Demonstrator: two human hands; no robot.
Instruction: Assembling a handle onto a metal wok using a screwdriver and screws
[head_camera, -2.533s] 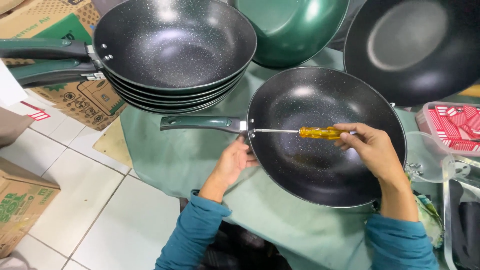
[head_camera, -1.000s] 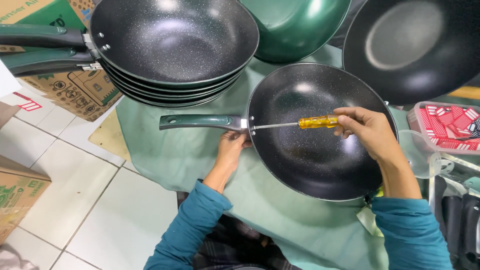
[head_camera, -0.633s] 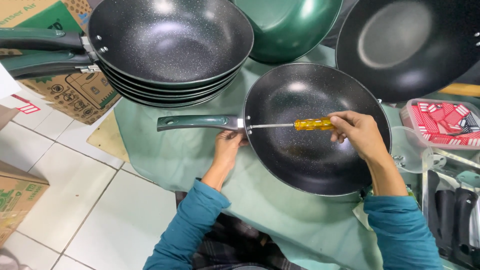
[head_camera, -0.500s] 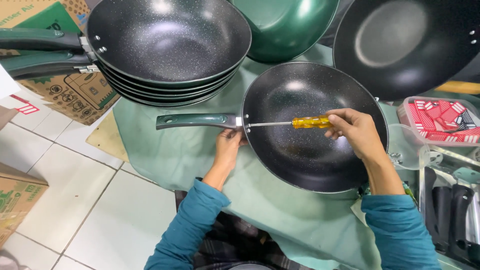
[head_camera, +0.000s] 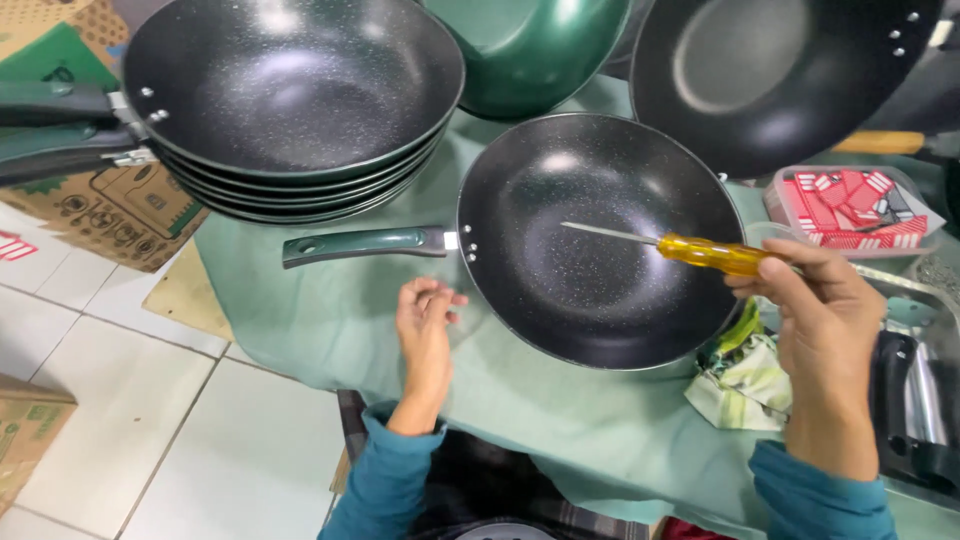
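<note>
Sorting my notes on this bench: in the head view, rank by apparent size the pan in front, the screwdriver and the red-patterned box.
1. pan in front, by far the largest.
2. and 3. screwdriver and red-patterned box: similar extent; the right hand hides the screwdriver's end, so unranked.

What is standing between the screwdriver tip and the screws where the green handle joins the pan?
Nothing visible. The screwdriver in the right hand points across the bare inside of the pan toward the screws.

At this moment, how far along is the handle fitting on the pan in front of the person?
Looks done: the green handle sits attached to the front pan, matching the stacked pans. In hand: the right hand holds the yellow screwdriver, tip above the pan's inside, off the rivets; the left hand rests on the cloth. What's left can't be told.
</note>
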